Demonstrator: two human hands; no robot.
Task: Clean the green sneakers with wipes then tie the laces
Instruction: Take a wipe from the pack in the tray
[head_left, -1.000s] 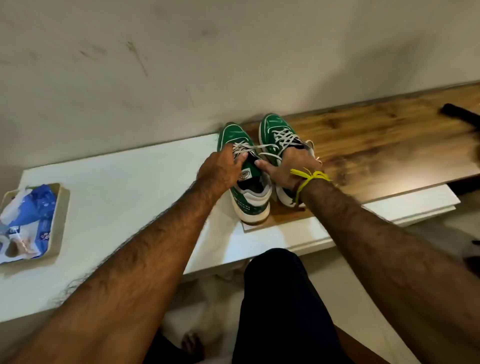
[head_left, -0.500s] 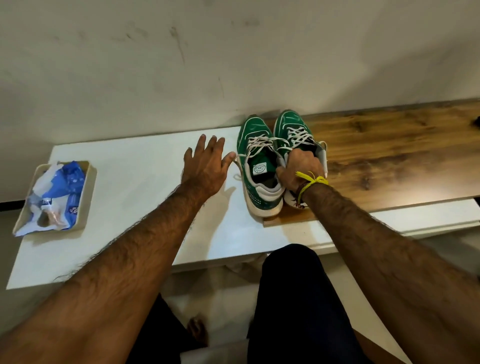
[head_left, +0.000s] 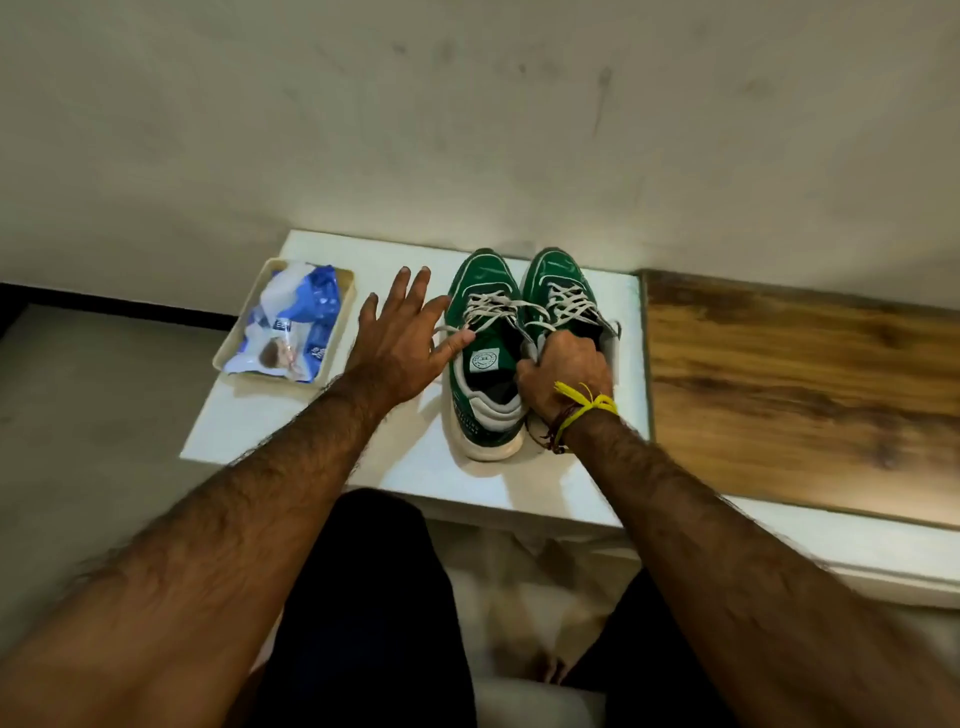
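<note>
Two green sneakers with grey-white laces stand side by side on a white table (head_left: 322, 447), toes toward the wall. The left sneaker (head_left: 483, 358) is in full view, its laces loose. My right hand (head_left: 563, 374), with a yellow thread at the wrist, grips the collar of the right sneaker (head_left: 558, 291) and covers its heel. My left hand (head_left: 402, 338) hovers spread just left of the left sneaker, thumb touching its side near a lace end. A blue and white wipes pack (head_left: 293, 322) lies in a cream tray (head_left: 228, 353) at the table's left end.
A wooden board (head_left: 805, 395) lies on the table right of the sneakers. A plain wall runs along the back. My dark-clad knees are below the table's front edge, and bare floor shows to the left.
The sneakers, gripped by my right hand, have shifted off the wooden board onto the white surface, closer to the tray. My left hand let go of the laces and opened.
</note>
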